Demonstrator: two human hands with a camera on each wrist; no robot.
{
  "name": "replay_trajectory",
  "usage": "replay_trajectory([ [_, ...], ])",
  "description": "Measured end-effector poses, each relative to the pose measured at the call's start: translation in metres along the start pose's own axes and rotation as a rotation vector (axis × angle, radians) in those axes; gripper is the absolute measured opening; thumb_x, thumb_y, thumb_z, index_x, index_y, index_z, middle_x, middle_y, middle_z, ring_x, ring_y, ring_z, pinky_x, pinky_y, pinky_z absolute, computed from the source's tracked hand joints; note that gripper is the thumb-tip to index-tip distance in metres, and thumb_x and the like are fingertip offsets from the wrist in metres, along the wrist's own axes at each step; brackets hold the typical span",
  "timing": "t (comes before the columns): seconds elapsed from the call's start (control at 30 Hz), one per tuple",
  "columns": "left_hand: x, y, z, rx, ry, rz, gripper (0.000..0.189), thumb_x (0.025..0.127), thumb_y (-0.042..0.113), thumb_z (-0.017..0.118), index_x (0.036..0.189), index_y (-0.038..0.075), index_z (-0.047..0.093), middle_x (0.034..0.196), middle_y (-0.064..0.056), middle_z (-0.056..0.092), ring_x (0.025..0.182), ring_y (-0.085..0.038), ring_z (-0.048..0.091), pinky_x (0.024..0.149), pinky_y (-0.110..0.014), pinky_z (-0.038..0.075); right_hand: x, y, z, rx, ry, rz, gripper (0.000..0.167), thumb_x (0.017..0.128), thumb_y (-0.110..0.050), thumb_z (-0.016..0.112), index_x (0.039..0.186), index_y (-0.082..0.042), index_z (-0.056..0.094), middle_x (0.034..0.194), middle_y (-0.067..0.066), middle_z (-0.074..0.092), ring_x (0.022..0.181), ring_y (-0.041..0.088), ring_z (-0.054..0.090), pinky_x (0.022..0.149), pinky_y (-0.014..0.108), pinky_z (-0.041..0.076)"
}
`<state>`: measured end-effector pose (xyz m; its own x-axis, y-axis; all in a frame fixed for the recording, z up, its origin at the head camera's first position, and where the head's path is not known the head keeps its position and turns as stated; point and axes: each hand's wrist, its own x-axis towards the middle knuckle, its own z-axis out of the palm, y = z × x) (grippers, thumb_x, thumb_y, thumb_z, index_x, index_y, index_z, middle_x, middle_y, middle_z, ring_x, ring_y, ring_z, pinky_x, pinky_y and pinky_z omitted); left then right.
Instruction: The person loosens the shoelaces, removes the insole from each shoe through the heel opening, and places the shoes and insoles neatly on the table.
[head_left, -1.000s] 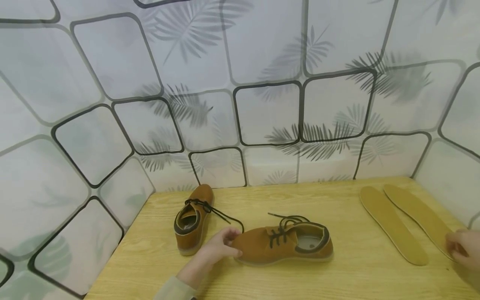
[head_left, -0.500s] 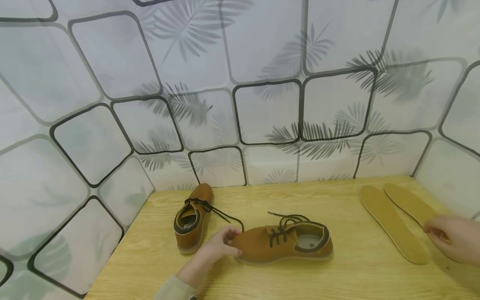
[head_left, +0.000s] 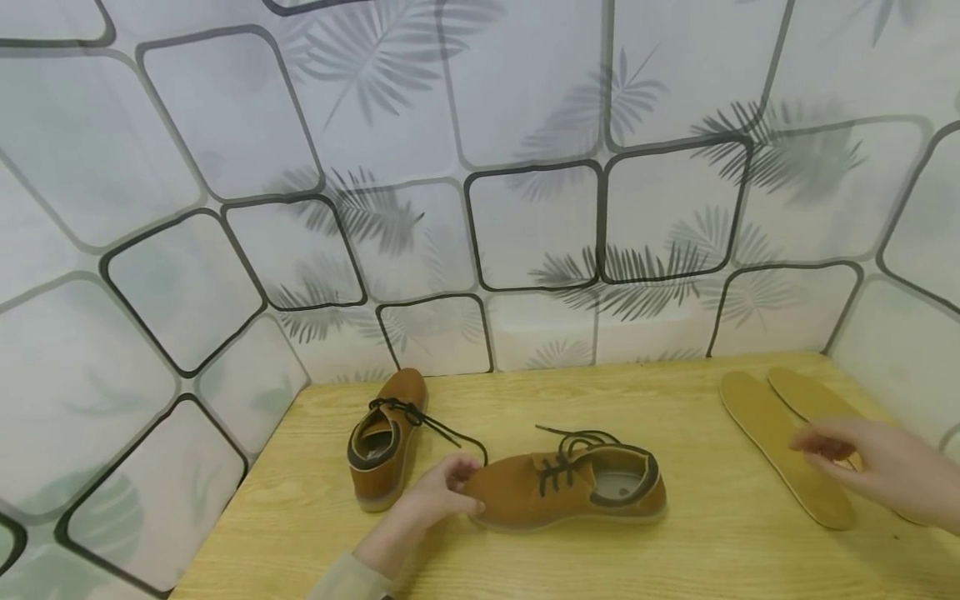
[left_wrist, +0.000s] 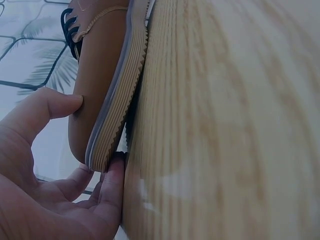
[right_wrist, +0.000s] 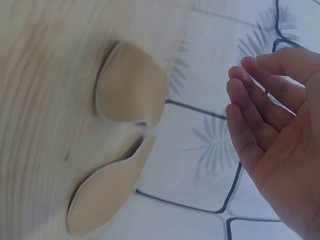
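A brown lace-up shoe (head_left: 525,492) lies in the middle of the table, toe to the left and opening to the right. My left hand (head_left: 438,492) grips its toe; in the left wrist view the thumb presses the brown upper (left_wrist: 95,95) and the other fingers reach under the ridged sole (left_wrist: 120,95). Two flat tan insoles lie side by side on the right: a near insole (head_left: 765,442) and a far insole (head_left: 810,396). Over them hovers my right hand (head_left: 862,458), holding nothing, its fingers loosely curved and apart from the insoles in the right wrist view.
A second brown shoe (head_left: 375,482) stands left of the held one, toe toward the wall; its black lace (head_left: 450,433) trails right across the wooden table (head_left: 637,567). A patterned covering (head_left: 540,233) rises behind the table and along both sides.
My right hand has moved left from the right edge, over the insoles, and its fingers have loosened. The left hand and both shoes have not moved.
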<state>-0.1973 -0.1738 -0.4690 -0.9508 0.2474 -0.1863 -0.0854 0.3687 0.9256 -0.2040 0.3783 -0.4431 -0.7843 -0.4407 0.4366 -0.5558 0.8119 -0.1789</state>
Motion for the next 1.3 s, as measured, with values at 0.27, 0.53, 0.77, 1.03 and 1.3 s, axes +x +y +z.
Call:
replay_trajectory([
  [0.27,0.001,-0.002,0.000,0.002,0.008,0.011,0.056,0.077,-0.006,0.074,0.132,-0.002,0.059,0.130,-0.018,0.062,0.108,-0.023,0.054,0.086,-0.027,0.045,0.016,-0.019,0.004,0.041,0.020,-0.078,0.030,0.075,0.000,0.088,0.098,-0.014,0.076,0.088,-0.023,0.070,0.079,-0.015,0.056,0.068,0.012,0.048],
  [0.53,0.000,-0.002,-0.001,0.001,-0.001,0.010,0.056,0.077,-0.004,0.075,0.131,-0.001,0.060,0.130,-0.017,0.061,0.110,-0.023,0.053,0.088,-0.027,0.044,0.027,-0.034,0.010,0.051,0.058,-0.122,0.035,0.072,0.001,0.090,0.098,-0.017,0.077,0.088,-0.022,0.071,0.079,-0.014,0.057,0.068,0.011,0.049],
  [0.77,-0.001,-0.002,-0.002,0.003,-0.006,0.010,0.056,0.077,-0.003,0.075,0.131,-0.001,0.060,0.130,-0.017,0.062,0.107,-0.022,0.054,0.085,-0.027,0.045,0.034,-0.042,0.015,0.080,0.045,-0.121,0.034,0.075,-0.001,0.089,0.100,-0.021,0.076,0.091,-0.024,0.070,0.081,-0.013,0.058,0.070,0.013,0.051],
  [1.03,0.000,-0.003,-0.001,-0.003,-0.001,0.020,0.057,0.077,-0.004,0.075,0.131,-0.002,0.060,0.130,-0.017,0.062,0.107,-0.022,0.054,0.086,-0.027,0.045,0.042,-0.050,0.027,0.179,0.049,-0.172,0.034,0.078,0.001,0.087,0.102,-0.020,0.075,0.096,-0.025,0.070,0.085,-0.011,0.060,0.072,0.012,0.050],
  [1.3,0.000,-0.002,-0.002,-0.002,-0.008,0.010,0.056,0.077,-0.003,0.075,0.131,0.000,0.060,0.130,-0.016,0.061,0.110,-0.023,0.052,0.087,-0.028,0.044,0.052,-0.063,0.039,0.194,0.066,-0.221,0.035,0.078,-0.001,0.087,0.102,-0.023,0.075,0.096,-0.023,0.070,0.085,-0.010,0.060,0.073,0.013,0.050],
])
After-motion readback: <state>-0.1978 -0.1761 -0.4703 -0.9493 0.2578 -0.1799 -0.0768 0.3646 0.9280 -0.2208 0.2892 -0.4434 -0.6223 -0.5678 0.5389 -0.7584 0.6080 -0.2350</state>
